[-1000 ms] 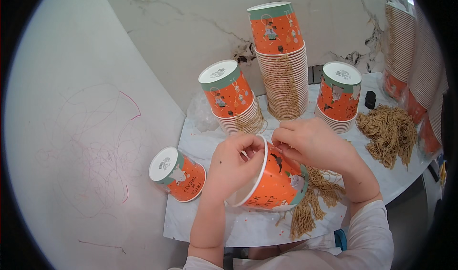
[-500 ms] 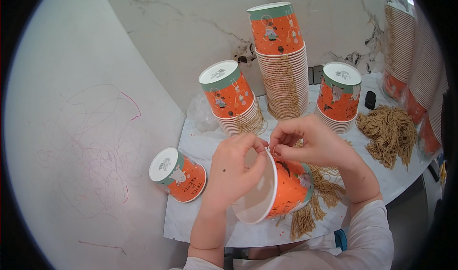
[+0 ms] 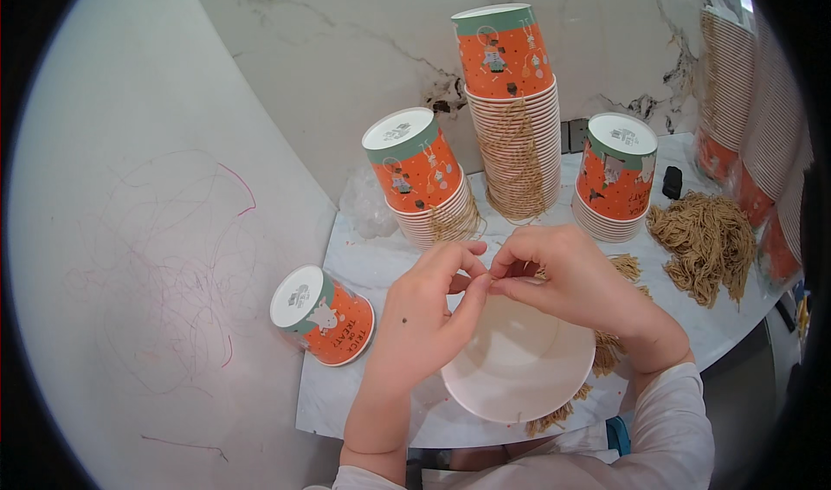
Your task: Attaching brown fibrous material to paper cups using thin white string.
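Observation:
A white-lined paper bucket (image 3: 519, 364) faces me with its open mouth, between my forearms near the table's front. At its far rim my left hand (image 3: 437, 304) pinches thumb and forefinger together. My right hand (image 3: 563, 274) pinches right beside it, so the fingertips of both nearly meet. Whatever they grip is too small and covered to make out. Strands of tan cord (image 3: 610, 351) lie on the table by the bucket's right side, partly hidden by it and by my right wrist.
A tall stack of orange buckets (image 3: 512, 144) rises at the back, between shorter stacks at left (image 3: 415, 165) and right (image 3: 615, 174). One upturned bucket (image 3: 333, 321) stands far left. A tan cord heap (image 3: 705, 243) lies at right near a small black object (image 3: 673, 183). A scribbled white wall (image 3: 173, 274) borders the left.
The bucket has swung from lying tilted, its orange side showing, to facing its mouth up at me. Both hands remain pinched together at its rim; the right has dipped slightly.

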Demonstrator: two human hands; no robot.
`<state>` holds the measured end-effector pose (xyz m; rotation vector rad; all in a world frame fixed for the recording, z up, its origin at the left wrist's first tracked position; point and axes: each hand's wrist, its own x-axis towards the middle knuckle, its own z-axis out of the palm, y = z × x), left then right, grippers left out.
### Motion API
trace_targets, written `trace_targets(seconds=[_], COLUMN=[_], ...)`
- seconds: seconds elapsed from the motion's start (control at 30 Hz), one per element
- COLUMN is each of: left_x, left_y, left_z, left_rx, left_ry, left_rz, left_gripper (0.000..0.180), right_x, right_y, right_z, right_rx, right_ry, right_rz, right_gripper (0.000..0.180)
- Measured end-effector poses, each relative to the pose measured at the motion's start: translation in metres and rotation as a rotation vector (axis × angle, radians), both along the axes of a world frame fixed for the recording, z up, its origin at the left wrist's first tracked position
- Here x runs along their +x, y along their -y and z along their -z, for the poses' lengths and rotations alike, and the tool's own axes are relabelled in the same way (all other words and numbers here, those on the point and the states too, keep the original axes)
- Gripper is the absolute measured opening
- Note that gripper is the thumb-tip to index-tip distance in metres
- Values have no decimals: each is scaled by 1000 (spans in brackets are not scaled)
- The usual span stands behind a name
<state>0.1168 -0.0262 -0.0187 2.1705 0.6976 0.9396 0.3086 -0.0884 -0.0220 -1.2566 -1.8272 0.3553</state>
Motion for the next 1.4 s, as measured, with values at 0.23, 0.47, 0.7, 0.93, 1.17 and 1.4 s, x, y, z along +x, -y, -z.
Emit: trace_targets(seconds=[0.23,0.47,0.7,0.93,1.17,1.4], left_x=[-6,-16,-38,-24,-22,-22], left_y=[-18,-29,-33,-17,-32,-29], left_z=[0,-4,-3,-21,5,3], left_rx=[-261,-48,-277,-715,-114,85], left_ry=[7,-191,134,184,-136,-251], left_rz=[116,109,267,300,3,-130], left_gripper=[21,34,33,48,25,17], right_x=[3,4,4,6,5,2], right_y=[-7,-12,-20,-25,-30,-32], right_z=[6,9,11,16,21,22], right_rx=[81,110,128,147,208,266], right_ry=[-34,42,75,123,192,196], right_rz=[-27,-97,-150,-117,-89,-55], right_gripper=[11,11,11,12,12,12])
